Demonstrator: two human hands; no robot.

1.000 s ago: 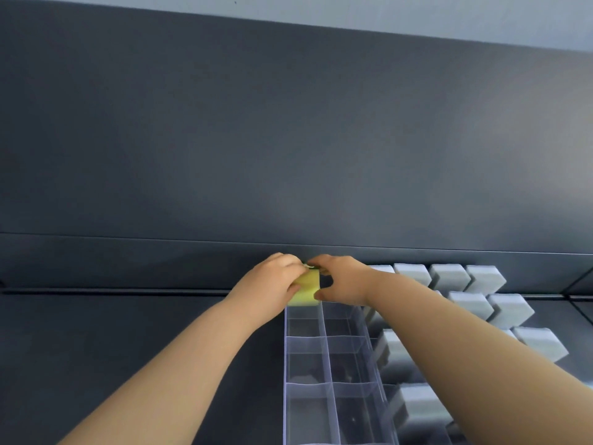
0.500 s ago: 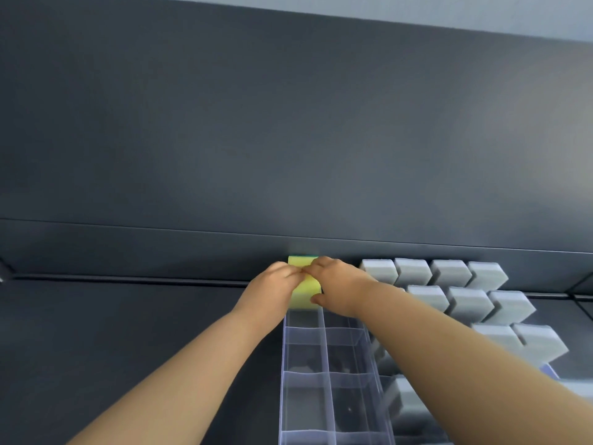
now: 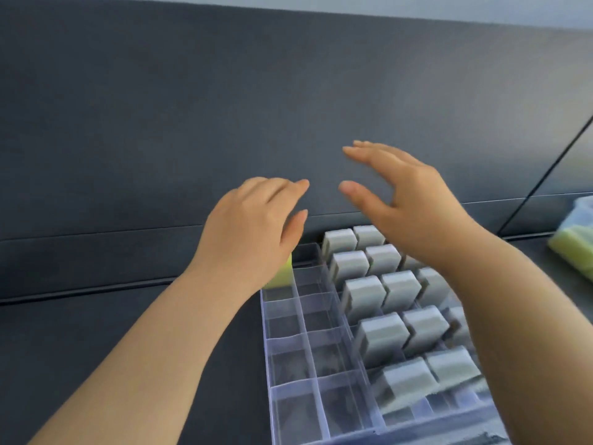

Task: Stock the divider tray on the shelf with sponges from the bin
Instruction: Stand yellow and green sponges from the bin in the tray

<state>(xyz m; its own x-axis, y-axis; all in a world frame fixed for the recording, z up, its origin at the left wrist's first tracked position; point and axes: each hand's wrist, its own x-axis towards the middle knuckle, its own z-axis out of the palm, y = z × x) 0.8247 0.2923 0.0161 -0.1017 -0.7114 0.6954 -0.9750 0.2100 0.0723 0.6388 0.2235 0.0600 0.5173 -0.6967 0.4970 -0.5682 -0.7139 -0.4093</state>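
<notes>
A clear plastic divider tray (image 3: pixel 290 364) lies on the dark shelf, running away from me. Its right columns hold several grey sponges (image 3: pixel 364 293) standing upright. A yellow-green sponge (image 3: pixel 282 277) stands in the far left compartment, mostly hidden behind my left wrist. My left hand (image 3: pixel 253 229) hovers above that sponge with relaxed fingers, holding nothing. My right hand (image 3: pixel 404 197) is raised over the grey sponges, fingers spread and straight, also empty. The two left columns nearer to me hold no sponges.
At the right edge a bin (image 3: pixel 577 242) with yellow-green sponges is partly in view. The dark back panel (image 3: pixel 288 107) of the shelf rises right behind the tray. Bare dark shelf surface (image 3: pixel 80 332) lies left of the tray.
Both hands let go of the yellow-green sponge and lifted away from it, fingers opening. The sponge now stands in the far left compartment. The view has shifted closer and to the right.
</notes>
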